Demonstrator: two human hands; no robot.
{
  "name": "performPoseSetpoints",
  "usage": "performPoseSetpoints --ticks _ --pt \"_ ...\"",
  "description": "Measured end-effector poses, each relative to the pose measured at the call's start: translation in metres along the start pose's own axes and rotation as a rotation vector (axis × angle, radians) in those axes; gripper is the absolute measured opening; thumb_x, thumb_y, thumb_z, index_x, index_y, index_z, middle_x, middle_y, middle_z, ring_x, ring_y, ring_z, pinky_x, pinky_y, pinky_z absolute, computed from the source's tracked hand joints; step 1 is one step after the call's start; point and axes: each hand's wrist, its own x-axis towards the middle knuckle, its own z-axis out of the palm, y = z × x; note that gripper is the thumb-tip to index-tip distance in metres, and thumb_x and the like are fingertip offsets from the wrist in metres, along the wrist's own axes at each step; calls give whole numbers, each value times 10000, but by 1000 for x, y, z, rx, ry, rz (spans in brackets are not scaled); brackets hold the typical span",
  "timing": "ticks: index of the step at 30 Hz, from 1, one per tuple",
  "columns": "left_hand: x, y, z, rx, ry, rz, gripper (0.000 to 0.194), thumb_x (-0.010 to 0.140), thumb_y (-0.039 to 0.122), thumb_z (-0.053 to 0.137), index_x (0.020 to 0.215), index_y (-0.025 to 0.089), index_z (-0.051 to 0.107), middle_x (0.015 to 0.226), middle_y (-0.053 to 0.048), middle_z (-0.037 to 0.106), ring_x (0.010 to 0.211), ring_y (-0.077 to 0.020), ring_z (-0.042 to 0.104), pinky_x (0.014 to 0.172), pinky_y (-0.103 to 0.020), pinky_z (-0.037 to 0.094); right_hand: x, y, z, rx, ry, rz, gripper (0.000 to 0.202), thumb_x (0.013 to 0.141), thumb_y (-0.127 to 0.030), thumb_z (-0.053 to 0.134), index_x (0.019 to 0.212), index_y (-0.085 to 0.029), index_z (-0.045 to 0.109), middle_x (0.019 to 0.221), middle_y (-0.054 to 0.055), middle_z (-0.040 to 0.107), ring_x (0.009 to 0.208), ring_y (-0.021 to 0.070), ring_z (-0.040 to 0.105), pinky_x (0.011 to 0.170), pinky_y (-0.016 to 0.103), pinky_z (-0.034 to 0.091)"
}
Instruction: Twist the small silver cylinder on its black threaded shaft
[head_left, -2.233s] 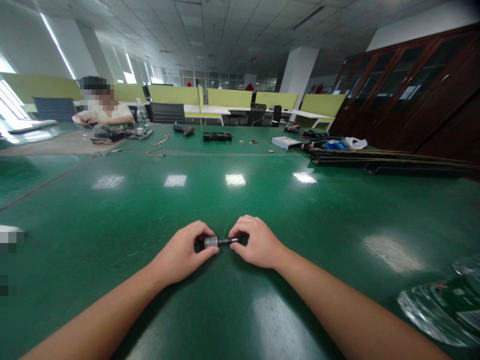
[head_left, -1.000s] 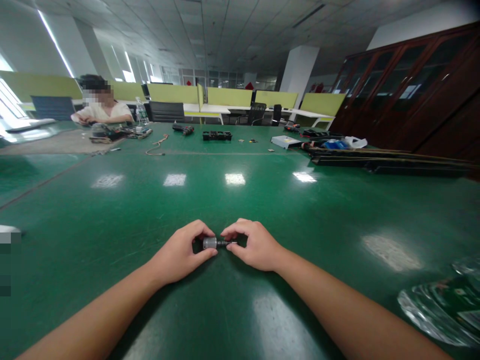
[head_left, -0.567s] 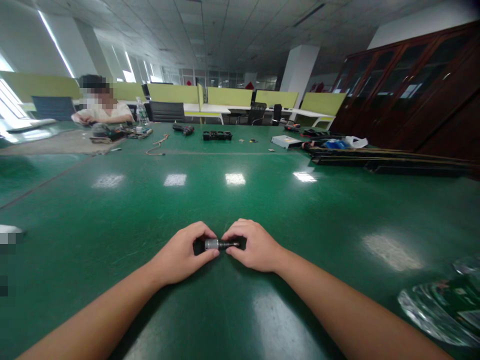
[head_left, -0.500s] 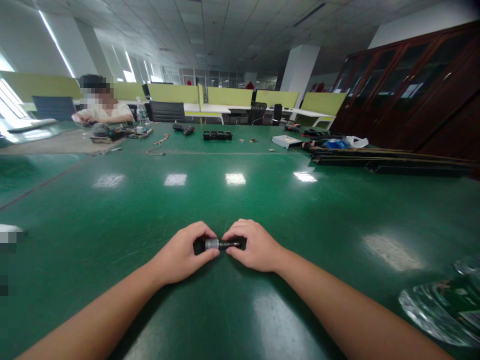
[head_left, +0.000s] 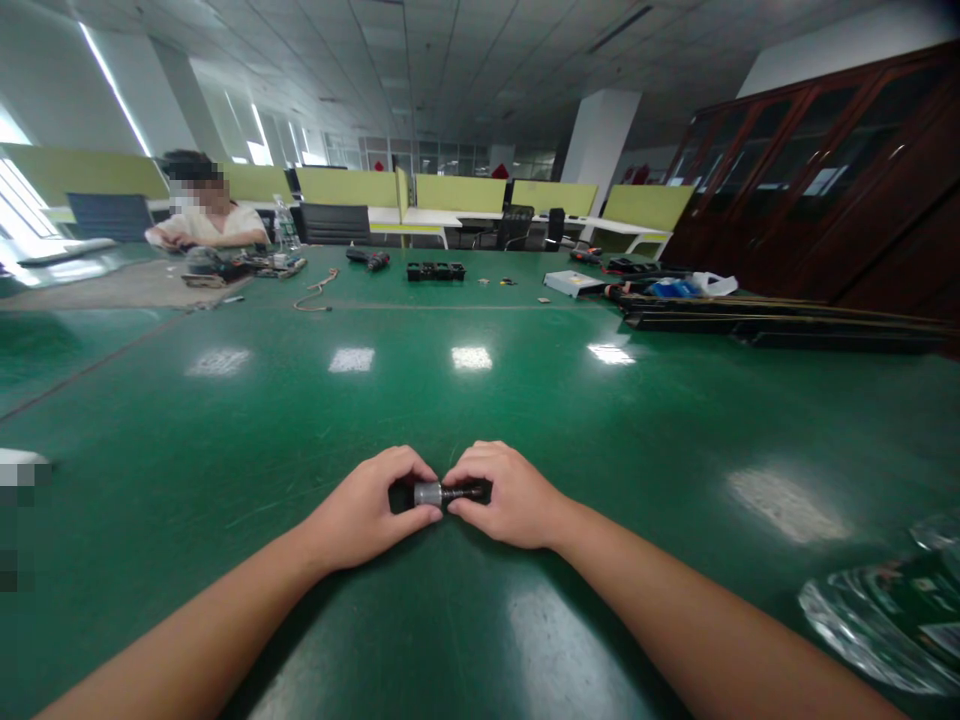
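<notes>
Low over the green tabletop (head_left: 465,410), both hands meet at a small grey metal cylinder with a dark ridged shaft (head_left: 429,494). My left hand (head_left: 364,508) pinches the grey cylinder end between thumb and fingers. From the other side, my right hand (head_left: 517,497) is closed with thumb and fingertips at the ridged shaft, which lies sideways and points into the palm. The two sets of fingertips are nearly touching. Whether the piece rests on the table cannot be made out.
A clear plastic bottle (head_left: 889,620) lies at the right front. Farther off are a power drill (head_left: 367,259), a black block-like part (head_left: 436,271), a cord (head_left: 315,292), a grey box (head_left: 573,284) and long dark strips (head_left: 772,320). Another person (head_left: 206,215) sits at the far left.
The grey cylinder and my left fingertips have shifted very slightly right, and the shaft shows less beyond the right fingertips. Both hands keep their hold.
</notes>
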Motion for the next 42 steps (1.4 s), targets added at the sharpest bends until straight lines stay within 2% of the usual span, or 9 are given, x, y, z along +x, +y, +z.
performPoseSetpoints --ticks 42 --pt "2 3 0 46 27 -27 165 831 314 669 940 195 634 898 -25 651 826 -199 606 737 -302 460 1 -1 -2 -15 -9 26 113 742 -192 752 839 -191 694 750 -5 666 748 155 583 768 307 410"
